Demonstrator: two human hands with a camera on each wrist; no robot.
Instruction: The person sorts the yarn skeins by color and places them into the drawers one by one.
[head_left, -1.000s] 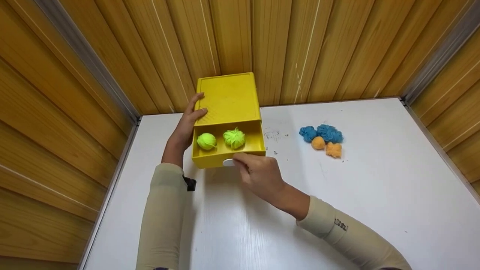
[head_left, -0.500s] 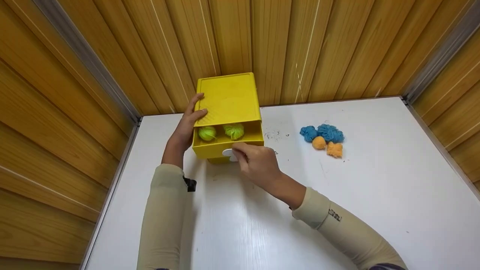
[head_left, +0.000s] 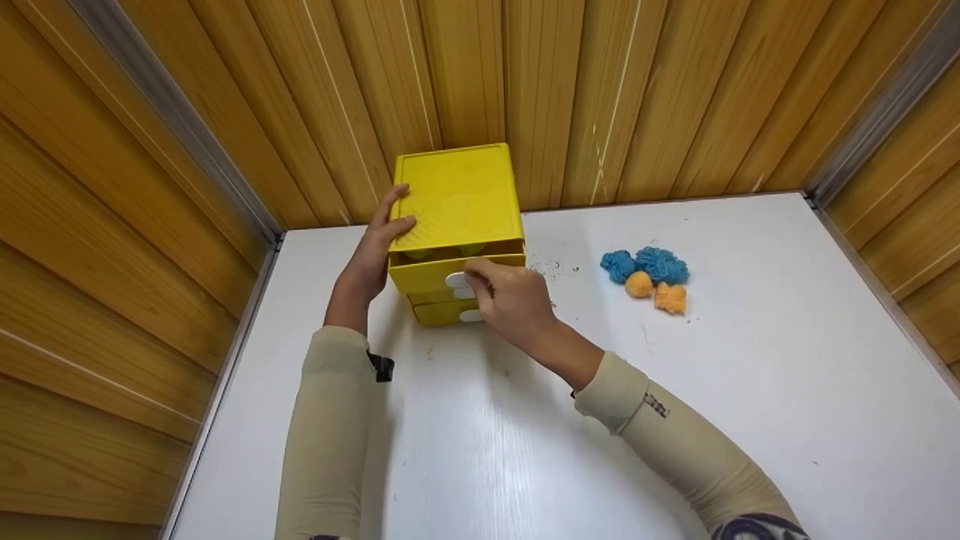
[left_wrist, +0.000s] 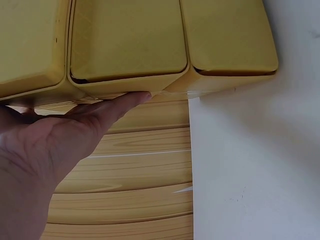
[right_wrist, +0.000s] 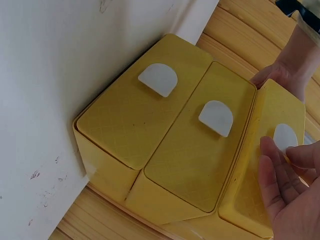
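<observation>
A yellow three-drawer cabinet (head_left: 457, 199) stands at the back of the white table. Its top drawer (head_left: 420, 279) sticks out slightly, leaving a narrow gap under the lid where bits of the green yarn balls (head_left: 416, 253) show. My right hand (head_left: 517, 300) pinches that drawer's white tab handle (right_wrist: 285, 136) between thumb and fingers. My left hand (head_left: 373, 251) rests against the cabinet's left side, fingers stretched along it and a digit lying on the top. In the right wrist view, the middle drawer (right_wrist: 200, 155) and bottom drawer (right_wrist: 130, 110) sit flush in their frames.
On the right of the table (head_left: 750, 360) lie two blue yarn bundles (head_left: 661, 265), an orange ball (head_left: 638, 284) and a small orange yarn bundle (head_left: 670, 298). Wood-patterned panels (head_left: 540, 97) rise close behind the cabinet and on both sides.
My right hand has pushed the top drawer inward, away from me, so the green yarn balls are now mostly hidden under the lid. My left hand has stayed in place.
</observation>
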